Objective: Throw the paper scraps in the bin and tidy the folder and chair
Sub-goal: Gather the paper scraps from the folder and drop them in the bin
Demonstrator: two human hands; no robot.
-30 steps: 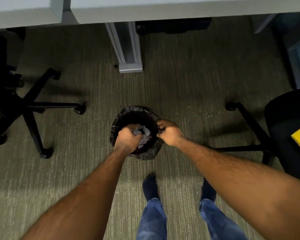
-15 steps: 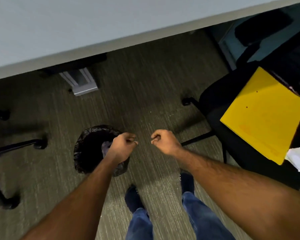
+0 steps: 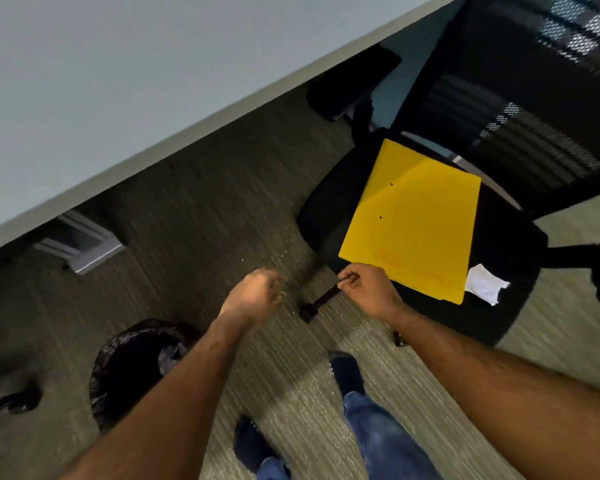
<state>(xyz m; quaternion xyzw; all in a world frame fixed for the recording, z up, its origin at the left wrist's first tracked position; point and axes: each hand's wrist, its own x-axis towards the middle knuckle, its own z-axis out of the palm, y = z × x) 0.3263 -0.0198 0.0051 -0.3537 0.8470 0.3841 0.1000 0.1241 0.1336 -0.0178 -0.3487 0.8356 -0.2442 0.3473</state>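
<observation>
Looking down on grey-green carpet (image 3: pixel 194 237) from the head view. Left hand (image 3: pixel 255 298) at centre, fingers curled into a loose fist, holding nothing visible. Right hand (image 3: pixel 369 289) just at 3 o'clock of it, fingers curled and pinched together at the near corner of the yellow folder (image 3: pixel 413 220); cannot tell whether touching the folder or anything held. Folder lying flat on the black seat of the chair (image 3: pixel 499 271), at 2 o'clock from the hands, one corner hanging past the seat's front edge. White paper scrap (image 3: pixel 484 287) on the seat, touching the folder's near right edge, at 3 o'clock of the right hand. Mesh chair back at 1 o'clock, armrests at 12 and 3 o'clock. Chair leg with castor (image 3: pixel 317 303) on the carpet between the two hands. Bin (image 3: pixel 132 362) with a black liner at 8 o'clock of the left hand, well apart from the chair, partly hidden by the left forearm, pale crumpled paper (image 3: pixel 170 353) inside. Pale worktop (image 3: pixel 118 81) filling the 10 to 12 o'clock area, its metal foot (image 3: pixel 84 247) at 9 o'clock. Jeans and dark shoes at 6 o'clock.
</observation>
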